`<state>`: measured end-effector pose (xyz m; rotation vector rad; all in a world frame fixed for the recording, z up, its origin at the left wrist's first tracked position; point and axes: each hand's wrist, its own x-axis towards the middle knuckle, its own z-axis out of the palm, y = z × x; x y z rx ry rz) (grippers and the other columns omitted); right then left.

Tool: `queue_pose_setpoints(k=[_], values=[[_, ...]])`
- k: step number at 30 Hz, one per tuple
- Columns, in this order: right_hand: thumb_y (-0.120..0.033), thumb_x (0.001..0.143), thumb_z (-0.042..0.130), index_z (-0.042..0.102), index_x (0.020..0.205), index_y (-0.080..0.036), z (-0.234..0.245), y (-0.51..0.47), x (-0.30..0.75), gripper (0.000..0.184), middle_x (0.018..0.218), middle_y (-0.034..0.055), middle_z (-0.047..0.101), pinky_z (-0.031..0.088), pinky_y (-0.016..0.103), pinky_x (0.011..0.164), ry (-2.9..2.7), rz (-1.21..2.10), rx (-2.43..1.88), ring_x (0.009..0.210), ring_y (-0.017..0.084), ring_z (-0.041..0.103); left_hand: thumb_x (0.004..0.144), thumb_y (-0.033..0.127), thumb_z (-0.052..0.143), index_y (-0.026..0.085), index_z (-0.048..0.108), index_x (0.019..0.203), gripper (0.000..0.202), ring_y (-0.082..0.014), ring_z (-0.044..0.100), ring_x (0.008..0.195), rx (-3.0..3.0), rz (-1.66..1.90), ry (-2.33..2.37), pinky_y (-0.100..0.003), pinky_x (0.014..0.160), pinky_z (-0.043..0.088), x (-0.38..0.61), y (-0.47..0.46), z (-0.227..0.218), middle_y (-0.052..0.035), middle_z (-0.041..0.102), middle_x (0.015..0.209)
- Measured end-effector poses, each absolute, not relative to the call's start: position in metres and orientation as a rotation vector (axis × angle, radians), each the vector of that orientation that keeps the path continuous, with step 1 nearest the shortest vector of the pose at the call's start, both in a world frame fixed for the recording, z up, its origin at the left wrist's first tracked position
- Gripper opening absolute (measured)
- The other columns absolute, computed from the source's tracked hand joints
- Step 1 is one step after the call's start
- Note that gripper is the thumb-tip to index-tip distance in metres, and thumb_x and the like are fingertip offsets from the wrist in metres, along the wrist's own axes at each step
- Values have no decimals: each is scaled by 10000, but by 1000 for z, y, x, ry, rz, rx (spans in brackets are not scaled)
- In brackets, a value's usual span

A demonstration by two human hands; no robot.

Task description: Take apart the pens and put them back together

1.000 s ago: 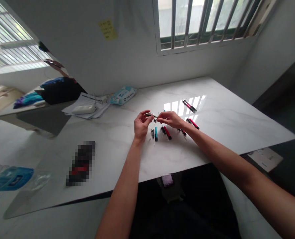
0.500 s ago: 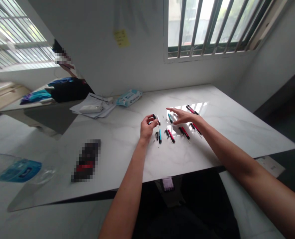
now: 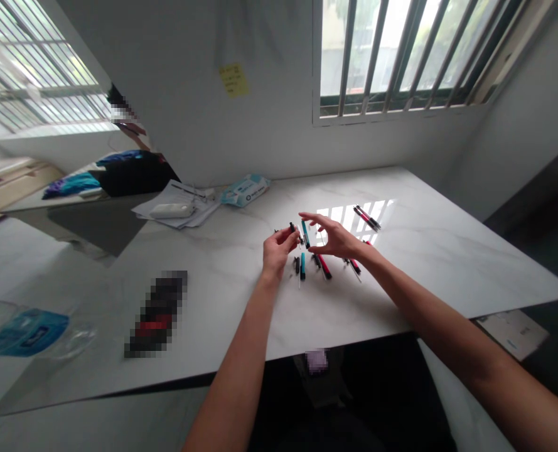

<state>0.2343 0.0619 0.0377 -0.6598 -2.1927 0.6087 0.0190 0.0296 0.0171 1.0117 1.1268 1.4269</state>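
My left hand (image 3: 277,251) is closed, its thumb and fingers pinching a black pen part (image 3: 292,226). Just to its right, my right hand (image 3: 331,237) holds a teal pen barrel (image 3: 305,233) by its two ends, between thumb and fingertips. The barrel stands close to the black part; whether they touch I cannot tell. Below the hands on the table lie a teal barrel (image 3: 302,266), a small black pen part (image 3: 296,265), a red barrel (image 3: 324,267) and another red barrel (image 3: 355,266), with thin white refills beside some of them.
Two pens (image 3: 366,218) lie together at the back right of the white marbled table (image 3: 429,251). A wipes packet (image 3: 245,190) and papers (image 3: 166,216) are against the wall. A blurred dark object (image 3: 156,314) and a clear bottle with a blue label (image 3: 27,331) are at left.
My right hand has moved left towards my left hand and taken up the teal barrel that lay beneath it. My left hand still holds the black part. The view has shifted slightly.
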Motion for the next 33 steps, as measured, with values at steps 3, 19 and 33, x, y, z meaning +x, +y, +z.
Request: queue_pose_setpoints(k=[3, 19, 33], values=[[-188, 846, 795, 436, 1646, -357, 41, 48, 219, 893, 1573, 99, 581, 589, 441, 1008, -2192, 590, -576, 1299, 288, 632, 647, 486, 978, 177, 815, 1109, 579, -183, 753, 889, 988, 1409, 1070, -342, 892, 595, 18, 28, 17, -97, 816, 1062], [-351, 864, 874, 836, 1108, -209, 1, 111, 244, 285, 1109, 138, 782, 523, 520, 971, -2136, 266, -1274, 1064, 340, 652, 648, 507, 960, 183, 800, 1068, 554, -214, 768, 944, 1071, 1570, 1148, -341, 864, 583, 15, 31, 20, -108, 828, 1069], [-331, 844, 778, 750, 899, -178, 23, 95, 232, 165, 883, 67, 808, 643, 377, 826, -1778, 801, -931, 818, 208, 768, 789, 384, 878, 215, 834, 1040, 306, -229, 791, 876, 1366, 1581, 1338, -362, 847, 624, 18, 30, 15, -74, 835, 1000]])
